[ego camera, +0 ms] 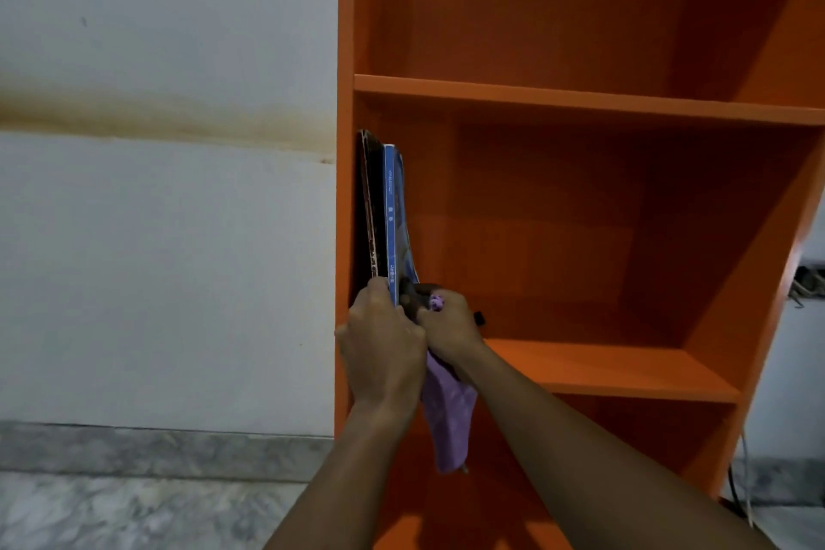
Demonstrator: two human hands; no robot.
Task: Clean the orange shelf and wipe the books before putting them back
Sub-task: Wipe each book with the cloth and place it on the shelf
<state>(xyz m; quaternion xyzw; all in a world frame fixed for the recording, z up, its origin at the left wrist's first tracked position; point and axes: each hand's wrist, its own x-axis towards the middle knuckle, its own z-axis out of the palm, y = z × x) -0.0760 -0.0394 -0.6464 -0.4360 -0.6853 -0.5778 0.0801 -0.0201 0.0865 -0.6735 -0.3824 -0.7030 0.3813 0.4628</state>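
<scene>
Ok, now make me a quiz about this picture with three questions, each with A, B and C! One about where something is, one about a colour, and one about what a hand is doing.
1. Where do the books stand in the orange shelf?
A. at the left side of the middle compartment
B. flat on the top board
C. at the right side of the bottom compartment

2. What colour is the cloth?
A. green
B. purple
C. white

3. What is the left hand doing?
A. hanging open
B. pressing flat on the floor
C. gripping the lower end of the books

Answers:
1 A, they stand upright at the left side, under the upper board.
2 B, it hangs purple from the right hand.
3 C, its fingers curl round the spines.
</scene>
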